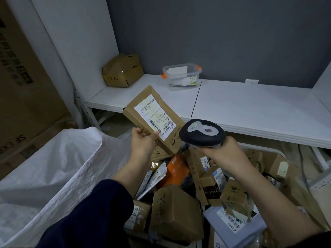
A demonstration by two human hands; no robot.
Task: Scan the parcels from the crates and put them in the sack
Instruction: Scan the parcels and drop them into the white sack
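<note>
At eight o'clock, a crinkly white woven sack (53,176); at five, jumbled cardboard parcels (175,212). Centre: flat brown parcel (154,119), white barcode label showing, left hand (143,142) pinching its lower edge; right hand (227,154) curled round the rounded black scanner (202,133)

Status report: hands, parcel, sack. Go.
Left hand holds brown parcel, label up. Right hand grips scanner beside it. White sack at left; nothing between.
</note>
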